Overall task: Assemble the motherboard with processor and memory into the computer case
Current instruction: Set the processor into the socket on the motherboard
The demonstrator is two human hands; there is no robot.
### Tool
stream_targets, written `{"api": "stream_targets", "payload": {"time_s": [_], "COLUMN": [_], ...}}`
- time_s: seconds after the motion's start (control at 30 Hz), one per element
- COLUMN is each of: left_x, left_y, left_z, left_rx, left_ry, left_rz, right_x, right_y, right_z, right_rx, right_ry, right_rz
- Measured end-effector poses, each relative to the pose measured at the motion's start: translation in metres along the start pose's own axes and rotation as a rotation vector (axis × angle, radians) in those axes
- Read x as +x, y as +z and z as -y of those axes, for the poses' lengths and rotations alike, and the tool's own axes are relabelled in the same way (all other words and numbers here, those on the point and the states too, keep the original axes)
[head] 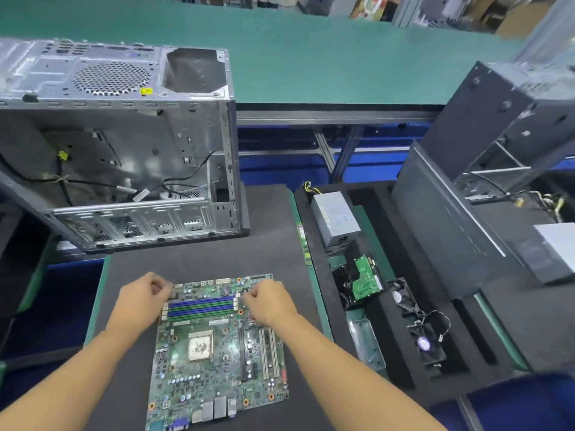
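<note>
Computer case [124, 144]: lay open-side-up, well beyond the left hand [146, 295] and to its left. Loose black cables trailed across its floor.

Left hand: fingers curled in, thumb against forefinger, at the left end of the memory slots [201, 307]. Could not tell whether it pinched a latch or only rested there.

Motherboard [214, 353]: flat on the dark foam mat [267, 237], beneath and between both hands, not yet in the case. Processor [200, 346] sat in its socket, on the near side of both hands. Whether memory filled the slots was unclear.

Right hand [267, 301]: likewise curled, knuckles up, at the right end of the slots. Grip not discernible.

Power supply [336, 219]: in a foam tray, beyond the right hand and to its right.

Risks judged:
- Uneven force at the two slot ends could leave a module half seated or a latch open.
- The board could skid on the foam under a sideways push.
- The case cables could get trapped beneath the board at transfer unless cleared first.
</note>
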State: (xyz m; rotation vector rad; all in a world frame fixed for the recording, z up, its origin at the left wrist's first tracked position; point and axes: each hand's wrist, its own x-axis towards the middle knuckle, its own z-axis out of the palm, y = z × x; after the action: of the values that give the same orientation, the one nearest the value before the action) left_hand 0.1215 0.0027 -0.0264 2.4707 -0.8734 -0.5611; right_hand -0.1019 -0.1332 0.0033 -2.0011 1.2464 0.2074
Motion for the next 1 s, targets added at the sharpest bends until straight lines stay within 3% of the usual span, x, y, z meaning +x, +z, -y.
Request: {"api": "stream_targets", "payload": {"time_s": [0.2, 0.4, 0.77, 0.87, 0.93, 1.0], "left_x": [0.01, 0.016, 0.016, 0.015, 0.018, 0.017], "left_y": [0.001, 0.001, -0.002, -0.009, -0.016, -0.021], "left_z": [0.021, 0.031, 0.038, 0.024, 0.003, -0.028], "left_rx": [-0.261, -0.431, -0.525, -0.357, -0.076, -0.015], "left_ry": [-0.262, -0.355, -0.43, -0.34, -0.141, 0.011], "left_rz": [0.24, 0.328, 0.348, 0.302, 0.155, 0.078], "right_x": [0.023, 0.034, 0.03, 0.028, 0.027, 0.026], "right_y": [0.016, 0.015, 0.019, 0.017, 0.012, 0.003], "right_z": [0.014, 0.011, 0.014, 0.012, 0.007, -0.002], "right_rx": [0.053, 0.097, 0.049, 0.096, 0.126, 0.137], "right_ry": [0.084, 0.153, 0.161, 0.174, 0.18, 0.178], "right_rz": [0.055, 0.083, 0.056, 0.066, 0.036, -0.025]}}
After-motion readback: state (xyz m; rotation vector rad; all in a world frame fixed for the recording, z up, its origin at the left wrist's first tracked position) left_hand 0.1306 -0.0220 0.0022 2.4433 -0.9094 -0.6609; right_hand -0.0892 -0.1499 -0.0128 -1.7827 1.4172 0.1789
